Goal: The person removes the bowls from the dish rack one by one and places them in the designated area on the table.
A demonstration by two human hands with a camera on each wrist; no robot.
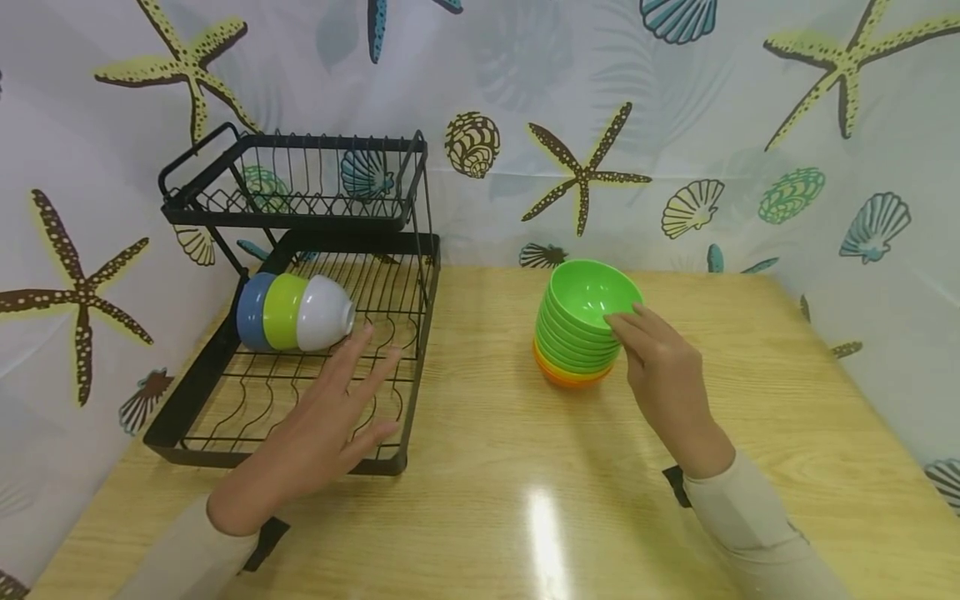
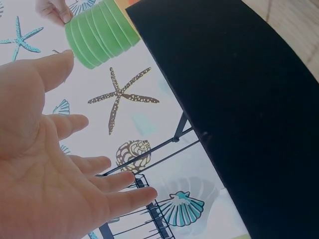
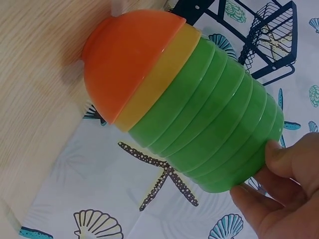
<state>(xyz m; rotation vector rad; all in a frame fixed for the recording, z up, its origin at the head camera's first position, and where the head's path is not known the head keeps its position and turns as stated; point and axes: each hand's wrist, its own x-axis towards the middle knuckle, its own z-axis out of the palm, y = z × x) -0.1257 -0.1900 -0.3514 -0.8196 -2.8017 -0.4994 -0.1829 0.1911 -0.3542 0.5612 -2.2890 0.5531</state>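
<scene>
Nested stack of glossy bowls, green above yellow and orange, on wood-grain table. Probably light, stiff, slippery; best held by rim. Right hand pinches topmost rim. Left hand empty, fingers spread, over black wire dish rack.

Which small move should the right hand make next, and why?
Probably gently lift the top green bowl off the stack: the right hand pinches its rim, and three other bowls lie in the rack's lower tier.

One dish rack, three bowls in it and, right of it, one orange bowl, one yellow bowl, at least six green bowls are counted.
</scene>
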